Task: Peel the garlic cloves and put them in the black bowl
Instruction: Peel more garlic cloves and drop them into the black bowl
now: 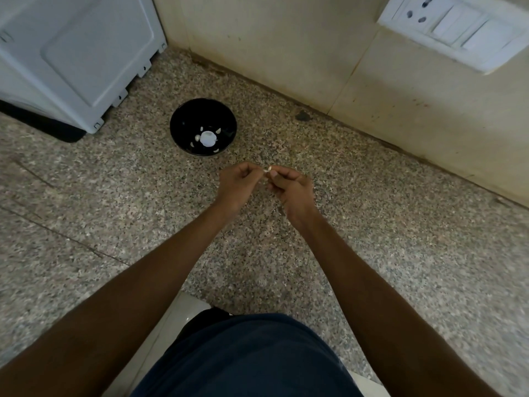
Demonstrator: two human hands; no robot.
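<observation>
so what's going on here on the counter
A person is peeling a small pale garlic clove, pinched between the left hand and right hand above the speckled granite counter. The round black bowl beyond the hands already holds a few white pieces.

No readable text or labels anywhere.

garlic clove (268, 169) mostly hidden between fingertips

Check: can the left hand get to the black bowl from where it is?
Probably yes. The black bowl sits just beyond the left hand on bare counter, nothing between; but both hands pinch a garlic clove.
</observation>
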